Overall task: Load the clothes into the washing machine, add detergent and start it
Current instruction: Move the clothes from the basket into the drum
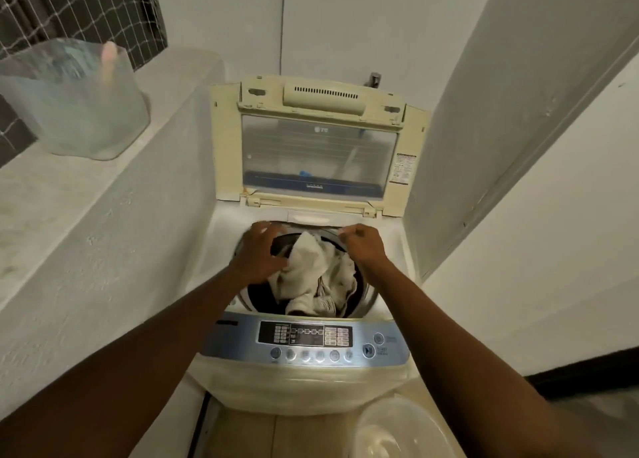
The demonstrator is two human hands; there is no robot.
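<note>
A cream top-loading washing machine [304, 381] stands between two walls with its lid [318, 153] raised upright at the back. A white cloth [321, 271] lies bunched in the drum opening over darker clothes. My left hand [259, 253] rests on the left part of the white cloth, fingers curled into it. My right hand [363, 246] hovers over the drum's right rim with fingers curled; whether it grips any cloth is hidden. The control panel [306, 340] with round buttons runs along the machine's front edge.
A clear plastic container [76, 105] holding something pale pink stands on the grey ledge [55, 195] to the left. A translucent round tub [401, 430] sits on the floor at the lower right. A white wall closes in on the right.
</note>
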